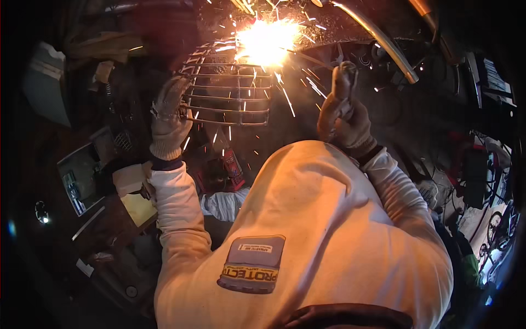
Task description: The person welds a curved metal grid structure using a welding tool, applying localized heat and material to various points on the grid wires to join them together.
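My gloved left hand [171, 118] grips the left side of a curved wire cage [239, 104], made of thin metal bars crossing one another. At the cage's upper right edge burns a bright welding arc [268, 41], with sparks flying outward and downward. My gloved right hand [348, 118] is closed around a welding electrode holder [346, 71], mostly covered by the fingers. From it a thin electrode [312, 60] runs left into the glare. The white light hides the exact spot where rod and metal meet.
Curved metal bars [383, 44] hang at the upper right. Below the cage stands a red container [233, 170] beside crumpled pale cloth [222, 204]. A shallow tray [82, 178] and a yellow sheet [138, 209] lie on the left. At far right stands a bicycle [493, 233].
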`<action>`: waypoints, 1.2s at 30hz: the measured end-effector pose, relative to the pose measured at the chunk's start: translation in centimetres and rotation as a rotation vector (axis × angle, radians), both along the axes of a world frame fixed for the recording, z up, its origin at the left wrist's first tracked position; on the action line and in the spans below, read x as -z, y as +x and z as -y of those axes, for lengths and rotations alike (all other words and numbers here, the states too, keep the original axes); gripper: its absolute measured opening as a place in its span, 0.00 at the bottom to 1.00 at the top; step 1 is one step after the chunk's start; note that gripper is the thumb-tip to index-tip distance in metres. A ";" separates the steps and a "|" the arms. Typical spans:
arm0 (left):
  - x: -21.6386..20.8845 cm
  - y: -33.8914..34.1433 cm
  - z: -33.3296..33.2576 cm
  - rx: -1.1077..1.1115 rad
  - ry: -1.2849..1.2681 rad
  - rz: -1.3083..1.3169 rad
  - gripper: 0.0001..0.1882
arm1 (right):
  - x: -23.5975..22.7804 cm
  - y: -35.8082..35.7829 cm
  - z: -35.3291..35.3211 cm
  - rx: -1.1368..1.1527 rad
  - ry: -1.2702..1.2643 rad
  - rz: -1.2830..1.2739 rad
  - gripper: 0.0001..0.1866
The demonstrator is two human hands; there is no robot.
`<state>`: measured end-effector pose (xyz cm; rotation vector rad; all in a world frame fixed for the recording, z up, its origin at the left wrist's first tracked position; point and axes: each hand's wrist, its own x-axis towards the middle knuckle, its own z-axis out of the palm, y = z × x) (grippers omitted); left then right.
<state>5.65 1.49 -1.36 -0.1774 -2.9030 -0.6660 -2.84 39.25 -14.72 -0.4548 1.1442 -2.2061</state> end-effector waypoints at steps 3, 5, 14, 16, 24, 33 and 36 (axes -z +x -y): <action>-1.6 -0.7 -1.2 -0.033 -0.236 0.041 0.32 | 3.8 0.7 -0.9 0.195 0.445 -0.171 0.21; -0.8 -0.2 -0.3 -0.024 -0.063 -0.013 0.32 | 4.7 1.2 -1.1 0.235 0.494 -0.167 0.28; -1.9 -0.8 -2.0 -0.042 -0.377 -0.056 0.32 | 3.3 1.2 -1.0 0.154 0.543 -0.205 0.28; -1.6 -0.2 -1.4 -0.032 -0.403 -0.045 0.32 | 2.6 1.2 -0.9 0.161 0.613 -0.247 0.27; -1.8 -0.2 -1.3 -0.019 -0.430 -0.015 0.31 | 1.5 1.2 -0.4 0.163 0.602 -0.250 0.26; -1.8 -0.3 -1.3 -0.029 -0.420 -0.009 0.31 | 1.1 1.2 0.0 0.163 0.628 -0.248 0.26; -1.8 -0.4 -1.3 -0.006 -0.411 -0.011 0.31 | 1.2 1.1 0.2 0.159 0.603 -0.256 0.25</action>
